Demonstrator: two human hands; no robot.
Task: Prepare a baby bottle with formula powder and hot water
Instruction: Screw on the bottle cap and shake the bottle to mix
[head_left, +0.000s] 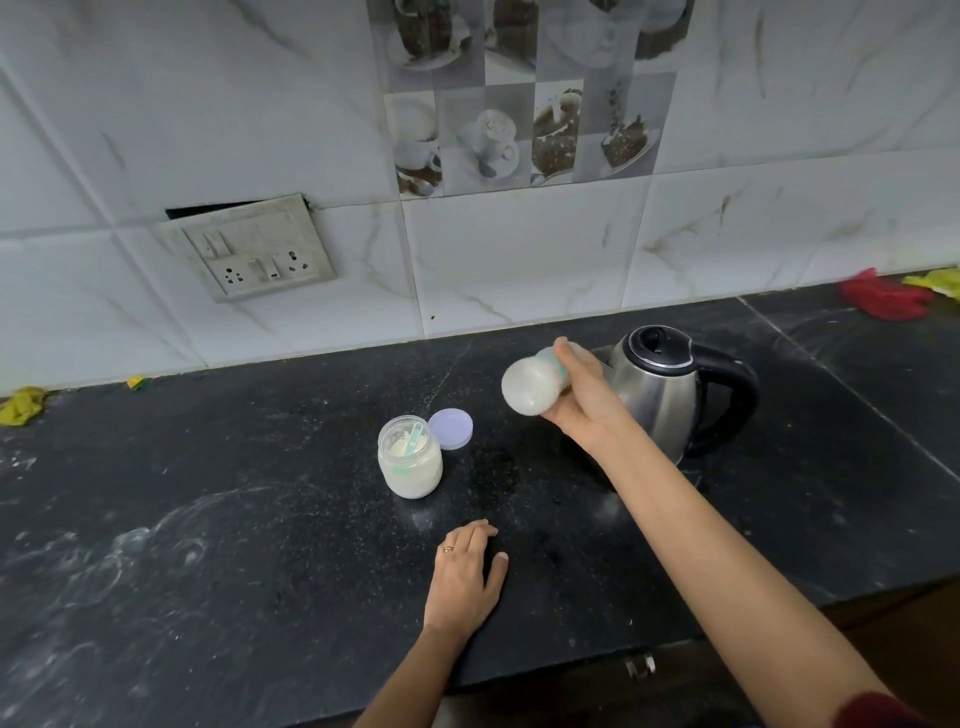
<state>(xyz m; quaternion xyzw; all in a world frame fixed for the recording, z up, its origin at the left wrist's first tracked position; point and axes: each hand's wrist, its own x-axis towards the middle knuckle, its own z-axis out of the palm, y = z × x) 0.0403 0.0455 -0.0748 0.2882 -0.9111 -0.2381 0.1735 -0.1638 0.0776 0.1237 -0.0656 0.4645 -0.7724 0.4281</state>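
My right hand (587, 400) grips a baby bottle (530, 384) filled with white liquid, held tilted above the counter with its base toward me; the bottle looks blurred. Its top end is hidden behind my fingers. Just behind it stands a steel kettle (670, 395) with a black lid and handle. An open jar of formula powder (410, 462) stands at the centre, a pale green scoop (415, 441) resting inside. The jar's lilac lid (451, 428) lies beside it on the right. My left hand (467, 577) rests flat on the counter, holding nothing.
The black stone counter (208, 519) carries white smears at the left. A wall socket plate (254, 249) hangs loose on the tiled wall. Red and yellow cloths (888, 296) lie at the far right, a yellow scrap (23, 405) at the far left. The counter edge runs near me.
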